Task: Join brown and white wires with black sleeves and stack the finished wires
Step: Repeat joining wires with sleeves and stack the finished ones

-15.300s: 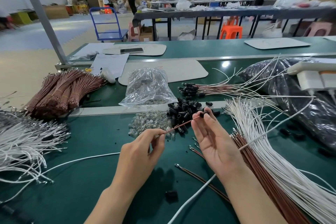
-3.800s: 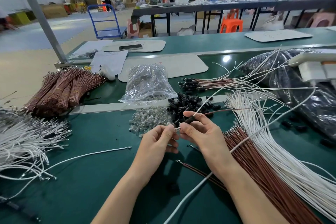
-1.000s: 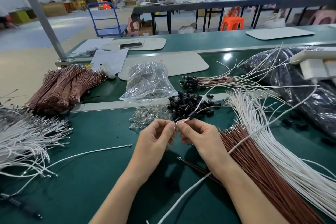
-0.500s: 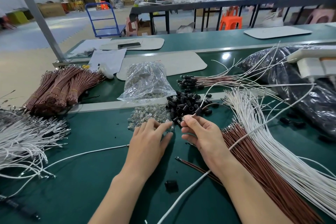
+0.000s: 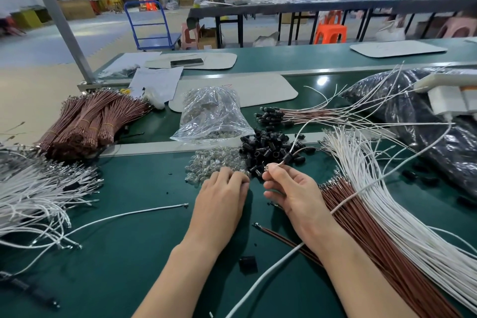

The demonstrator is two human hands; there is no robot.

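So the person's right hand [image 5: 291,193] is pinching the ends of a pair of thin wires, one brown and one white [image 5: 280,162], held up just above the green worktop [image 5: 129,253]. A small black tubular sleeve [image 5: 289,157] is already threaded on a bit further back, and that grip probably keeps the tips lined up. The left hand [image 5: 222,193] lies palm down with its fingertips in a heap of tiny clear glassy parts [image 5: 206,162]; can't tell if it's got one. The loose black sleeve pile [image 5: 268,147] sits right beside it, handy. Finished sleeved wires [image 5: 273,116] are stacked beyond that. The long brown wire bunch [image 5: 361,227] and the white wire bunch [image 5: 387,188] crowd the right side, so trailing tails could snag.
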